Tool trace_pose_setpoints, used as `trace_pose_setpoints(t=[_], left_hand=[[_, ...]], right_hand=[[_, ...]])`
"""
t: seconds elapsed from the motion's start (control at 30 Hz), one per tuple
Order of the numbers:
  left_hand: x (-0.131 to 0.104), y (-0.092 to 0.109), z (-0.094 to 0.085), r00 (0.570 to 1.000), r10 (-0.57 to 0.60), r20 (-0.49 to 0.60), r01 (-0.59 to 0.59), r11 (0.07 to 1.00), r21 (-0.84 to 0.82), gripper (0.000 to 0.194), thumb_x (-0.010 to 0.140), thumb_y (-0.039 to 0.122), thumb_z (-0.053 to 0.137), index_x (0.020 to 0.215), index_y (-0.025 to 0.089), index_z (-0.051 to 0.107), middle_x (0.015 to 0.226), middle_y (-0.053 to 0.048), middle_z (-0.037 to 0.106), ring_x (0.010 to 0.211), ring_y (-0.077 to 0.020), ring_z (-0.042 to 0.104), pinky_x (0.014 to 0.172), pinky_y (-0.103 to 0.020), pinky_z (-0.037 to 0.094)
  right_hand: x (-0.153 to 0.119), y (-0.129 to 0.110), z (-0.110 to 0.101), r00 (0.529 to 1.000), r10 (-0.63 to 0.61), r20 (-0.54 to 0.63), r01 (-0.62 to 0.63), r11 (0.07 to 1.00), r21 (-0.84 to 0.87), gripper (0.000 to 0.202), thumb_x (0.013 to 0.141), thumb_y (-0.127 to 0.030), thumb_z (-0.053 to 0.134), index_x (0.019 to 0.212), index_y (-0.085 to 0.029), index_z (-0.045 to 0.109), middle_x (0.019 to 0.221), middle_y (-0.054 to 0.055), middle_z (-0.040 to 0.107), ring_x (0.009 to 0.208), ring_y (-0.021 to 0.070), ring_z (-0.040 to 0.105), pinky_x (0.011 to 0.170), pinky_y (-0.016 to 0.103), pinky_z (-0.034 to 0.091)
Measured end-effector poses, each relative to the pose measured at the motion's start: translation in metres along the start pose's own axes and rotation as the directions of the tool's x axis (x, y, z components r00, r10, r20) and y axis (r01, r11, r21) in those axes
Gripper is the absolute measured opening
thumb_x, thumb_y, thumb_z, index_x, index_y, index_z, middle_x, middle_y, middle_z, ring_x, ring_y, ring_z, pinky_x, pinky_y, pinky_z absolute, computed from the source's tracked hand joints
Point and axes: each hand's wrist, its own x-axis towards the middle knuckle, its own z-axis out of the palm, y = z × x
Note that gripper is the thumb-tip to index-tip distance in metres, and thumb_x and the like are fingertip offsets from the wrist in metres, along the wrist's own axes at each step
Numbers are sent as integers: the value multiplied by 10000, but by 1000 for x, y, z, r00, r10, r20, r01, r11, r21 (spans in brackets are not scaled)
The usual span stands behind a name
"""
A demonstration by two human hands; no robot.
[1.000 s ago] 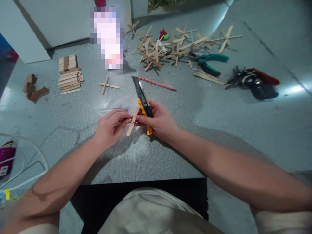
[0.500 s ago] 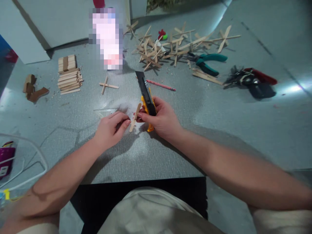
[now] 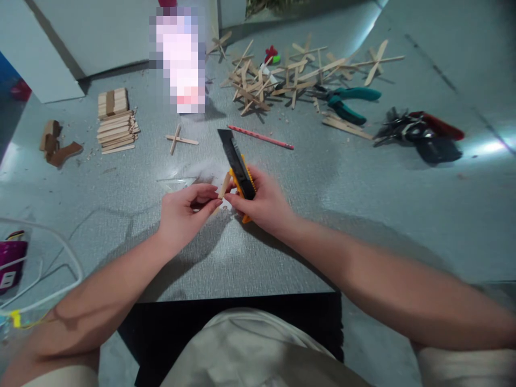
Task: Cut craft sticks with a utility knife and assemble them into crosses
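The left hand has moved in to pinch the stick, just left of the knife. The right hand grips the knife, fingertips near the stick; a steady pinch, clear of the blade, should serve best.
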Motion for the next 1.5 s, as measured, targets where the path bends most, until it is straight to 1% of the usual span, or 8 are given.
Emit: trace_pose_setpoints(t=[0.1, 0.27, 0.5, 0.7, 0.8, 0.97, 1.23, 1.5], left_hand=[[-2, 3, 1, 1000, 26, -8, -26, 1000, 9, 169, 895, 266, 808, 1049, 224, 752, 922, -24, 840, 781, -174, 821, 734, -294, 712], [-4, 3, 2, 999, 29, 24, -29, 1000, -7, 175, 912, 237, 785, 1083, 221, 748, 956, -29, 845, 818, -178, 830, 772, -300, 720], [-5, 7, 4, 999, 36, -2, -36, 999, 33, 163, 876, 196, 814, 1029, 220, 764, 924, -10, 847, 790, -167, 831, 741, -239, 703], [-9, 8, 8, 988, 149, -38, -139, 971, 197, 170, 889, 181, 805, 1043, 241, 765, 928, -1, 848, 776, -162, 825, 754, -268, 692], [-9, 12, 9, 993, 93, -67, -82, 986, 143, 144, 856, 176, 820, 982, 229, 774, 909, -10, 846, 784, -172, 826, 765, -276, 688], [-6, 14, 9, 997, -29, -69, 29, 1000, -9, 168, 855, 205, 823, 1013, 189, 768, 873, -34, 843, 755, -169, 825, 723, -251, 695], [-3, 15, 7, 981, -186, -44, 179, 974, -136, 201, 797, 226, 847, 990, 229, 789, 865, -22, 837, 762, -177, 817, 732, -291, 695], [0, 14, 7, 972, -234, -32, 223, 954, -203, 186, 759, 258, 863, 935, 230, 811, 831, -26, 829, 721, -170, 800, 696, -277, 683]], right_hand=[[1, 0, 0, 999, -31, 12, 31, 999, -40, 232, 759, -269, 813, 866, -262, 608, 825, -23, 664, 762, 185, 635, 757, 373, 535], [1, 1, 2, 1000, -3, -2, 3, 1000, -7, 229, 746, -251, 798, 844, -262, 591, 783, -35, 655, 733, 182, 638, 754, 370, 528], [2, -1, 3, 999, 25, -22, -26, 998, -56, 211, 712, -285, 750, 834, -243, 584, 725, -51, 638, 634, 138, 580, 614, 298, 480], [-1, -2, 7, 992, 126, -23, -124, 989, 86, 214, 693, -277, 723, 826, -242, 558, 679, -74, 580, 530, 97, 505, 494, 260, 404], [-3, -3, 8, 989, 141, -32, -135, 980, 147, 241, 701, -277, 745, 839, -239, 551, 695, -79, 581, 507, 85, 506, 467, 253, 394], [-2, 0, 8, 991, 133, -11, -129, 976, 175, 275, 710, -277, 791, 866, -234, 569, 740, -82, 623, 482, 70, 531, 438, 238, 419], [-2, 1, 6, 993, 114, -23, -109, 982, 156, 345, 729, -327, 860, 870, -232, 560, 791, -62, 667, 495, 70, 558, 443, 233, 450], [-3, 0, 6, 990, 137, -30, -129, 975, 179, 404, 712, -399, 899, 884, -236, 571, 818, -60, 680, 508, 69, 555, 448, 232, 461]])
